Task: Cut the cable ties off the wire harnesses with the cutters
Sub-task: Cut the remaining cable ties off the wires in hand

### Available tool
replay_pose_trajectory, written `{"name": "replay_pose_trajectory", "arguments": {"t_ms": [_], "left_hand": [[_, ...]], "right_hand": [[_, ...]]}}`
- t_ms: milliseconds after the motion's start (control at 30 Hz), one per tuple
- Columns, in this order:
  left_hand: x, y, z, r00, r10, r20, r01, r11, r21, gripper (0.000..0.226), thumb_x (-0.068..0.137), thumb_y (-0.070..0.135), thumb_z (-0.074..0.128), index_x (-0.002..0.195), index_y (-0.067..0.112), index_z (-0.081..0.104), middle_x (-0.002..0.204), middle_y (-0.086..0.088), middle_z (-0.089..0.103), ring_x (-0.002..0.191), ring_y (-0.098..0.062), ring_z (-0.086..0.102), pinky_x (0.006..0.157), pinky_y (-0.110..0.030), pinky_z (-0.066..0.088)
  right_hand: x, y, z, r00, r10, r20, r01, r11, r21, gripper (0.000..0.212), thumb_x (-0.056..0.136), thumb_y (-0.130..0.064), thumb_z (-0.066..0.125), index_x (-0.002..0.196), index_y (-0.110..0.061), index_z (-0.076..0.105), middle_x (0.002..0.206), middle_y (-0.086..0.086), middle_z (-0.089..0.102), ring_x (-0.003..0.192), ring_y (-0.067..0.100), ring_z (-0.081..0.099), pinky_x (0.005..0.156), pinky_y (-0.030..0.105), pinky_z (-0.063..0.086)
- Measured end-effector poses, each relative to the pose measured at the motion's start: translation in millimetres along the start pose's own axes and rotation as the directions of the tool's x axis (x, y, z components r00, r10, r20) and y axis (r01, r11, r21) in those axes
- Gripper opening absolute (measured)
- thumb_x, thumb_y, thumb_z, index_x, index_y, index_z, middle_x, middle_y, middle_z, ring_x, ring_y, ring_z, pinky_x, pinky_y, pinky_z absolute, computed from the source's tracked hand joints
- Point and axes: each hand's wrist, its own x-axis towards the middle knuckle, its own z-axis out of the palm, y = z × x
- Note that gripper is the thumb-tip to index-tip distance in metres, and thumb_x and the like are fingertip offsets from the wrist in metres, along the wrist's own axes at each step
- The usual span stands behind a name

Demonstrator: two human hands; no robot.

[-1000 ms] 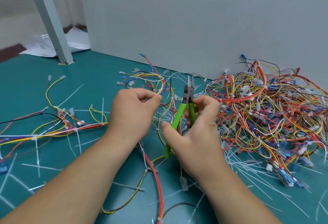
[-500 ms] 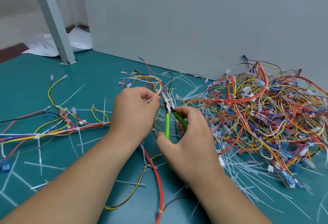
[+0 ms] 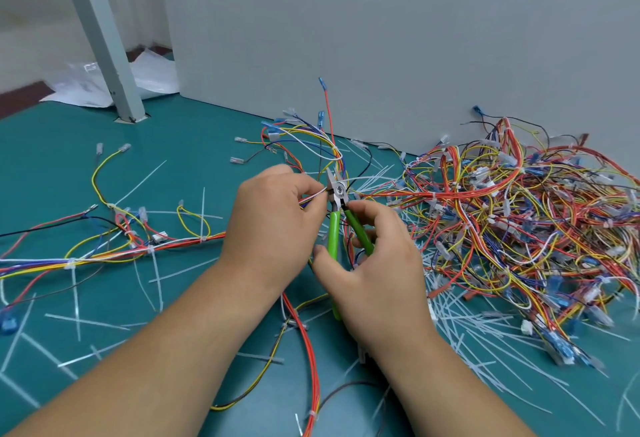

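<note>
Left hand (image 3: 277, 225) fingers pinch the harness (image 3: 313, 197), held just above the desk (image 3: 194, 146). Right hand (image 3: 374, 263) fingers wrap the cutters (image 3: 334, 229), tips at the bundle beside your left thumb. Tie hidden. Risk: you nick a wire or fingertip.

A matte teal surface (image 3: 194, 132) is filling the lower part of the view. A plain pale grey panel (image 3: 381, 38) is standing upright along its far edge, meeting it in a straight seam. To the left, a pale grey post (image 3: 104, 38) is rising at a slant from the surface. Behind its foot, crumpled white plastic sheets (image 3: 152, 73) are lying beside a dark brown strip of floor (image 3: 20, 101). Soft, even light is falling everywhere.
</note>
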Motion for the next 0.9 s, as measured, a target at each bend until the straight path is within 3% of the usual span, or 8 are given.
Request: {"name": "replay_pose_trajectory", "arguments": {"t_ms": [200,333,433,600,733,900], "left_hand": [[0.2,-1.5,0.5,1.000,-0.001,-0.007,0.001,1.000,-0.018,0.009,0.084,0.017,0.075,0.083,0.023,0.082,0.061,0.013,0.044,0.059,-0.007,0.045,0.056,-0.013,0.033],[-0.5,-3.8,2.0,1.000,-0.018,-0.001,0.018,1.000,-0.017,0.008,0.084,0.018,0.075,0.082,0.024,0.081,0.063,0.009,0.048,0.060,-0.010,0.047,0.055,-0.021,0.034],[-0.8,-4.6,2.9,0.999,-0.050,0.013,0.050,0.998,-0.028,0.009,0.084,0.020,0.075,0.080,0.025,0.080,0.063,0.009,0.050,0.063,-0.007,0.051,0.057,-0.016,0.035],[0.1,-6.1,2.3,0.995,-0.100,0.028,0.101,0.993,-0.058,0.008,0.085,0.024,0.076,0.078,0.026,0.080,0.063,0.010,0.052,0.071,-0.003,0.054,0.056,-0.010,0.032],[0.5,-5.6,1.7,0.990,-0.140,0.027,0.142,0.987,-0.076,0.009,0.084,0.024,0.076,0.077,0.026,0.080,0.062,0.010,0.053,0.067,0.001,0.053,0.055,-0.009,0.032],[2.2,-6.5,0.7,0.984,-0.177,0.022,0.179,0.979,-0.094,0.010,0.084,0.023,0.075,0.076,0.025,0.080,0.066,0.008,0.061,0.068,-0.001,0.055,0.057,-0.011,0.034]], "right_hand": [[0.5,1.8,-0.1,0.999,-0.024,-0.032,0.024,1.000,0.002,0.051,0.072,-0.019,0.083,0.119,-0.027,0.065,0.107,-0.016,0.063,0.103,-0.006,0.057,0.086,0.002,0.036],[1.6,2.5,0.8,1.000,-0.007,-0.023,0.008,1.000,0.012,0.044,0.074,-0.022,0.079,0.110,-0.038,0.061,0.103,-0.016,0.063,0.094,-0.001,0.061,0.081,0.003,0.039],[2.0,4.8,1.0,1.000,0.004,-0.009,-0.004,1.000,0.004,0.044,0.075,-0.022,0.078,0.111,-0.040,0.060,0.103,-0.016,0.062,0.091,0.001,0.062,0.079,0.004,0.040],[4.2,7.5,0.2,0.998,0.056,0.029,-0.057,0.997,0.052,0.038,0.081,-0.016,0.079,0.114,-0.031,0.067,0.103,-0.014,0.063,0.086,0.007,0.064,0.078,0.023,0.053],[1.8,4.2,1.6,1.000,0.023,0.006,-0.023,1.000,0.015,0.046,0.075,-0.022,0.083,0.115,-0.031,0.063,0.106,-0.015,0.062,0.097,0.000,0.060,0.083,0.005,0.041],[0.7,1.9,3.3,0.999,-0.035,0.002,0.035,0.999,-0.035,0.050,0.072,-0.020,0.086,0.117,-0.025,0.064,0.108,-0.012,0.061,0.104,-0.006,0.054,0.089,0.002,0.035]]}}
